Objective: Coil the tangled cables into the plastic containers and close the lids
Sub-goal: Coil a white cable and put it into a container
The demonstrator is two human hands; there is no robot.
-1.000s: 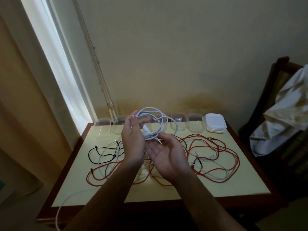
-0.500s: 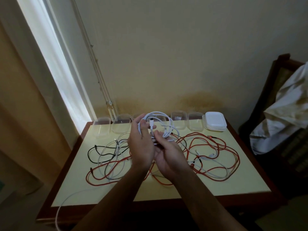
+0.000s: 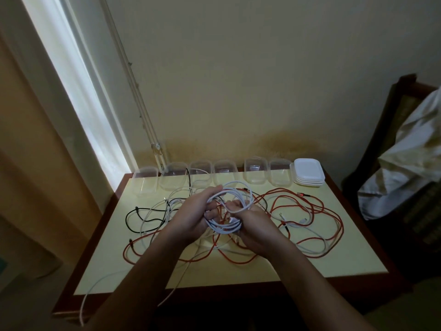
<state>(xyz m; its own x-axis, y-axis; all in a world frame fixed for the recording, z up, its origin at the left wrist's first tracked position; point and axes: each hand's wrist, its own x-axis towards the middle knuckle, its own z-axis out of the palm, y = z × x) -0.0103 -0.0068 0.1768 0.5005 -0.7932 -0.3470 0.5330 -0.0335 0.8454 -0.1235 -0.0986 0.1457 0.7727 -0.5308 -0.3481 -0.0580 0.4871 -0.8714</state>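
Left hand [image 3: 193, 216] and right hand [image 3: 253, 225] both clench one coiled white cable [image 3: 223, 228], fingers curled round opposite sides of the loop. Coil held above the table [image 3: 262, 271]. Red cables [image 3: 310, 211] sprawl beneath and right of grip; black cable [image 3: 130, 216] to its left. Six open clear containers [image 3: 225, 174] in a row beyond the grip; lid stack [image 3: 309, 173] at the row's right end

cables [image 3: 284, 223] centre, containers [image 3: 255, 174] far edge — table [image 3: 238, 275] front-right strip free
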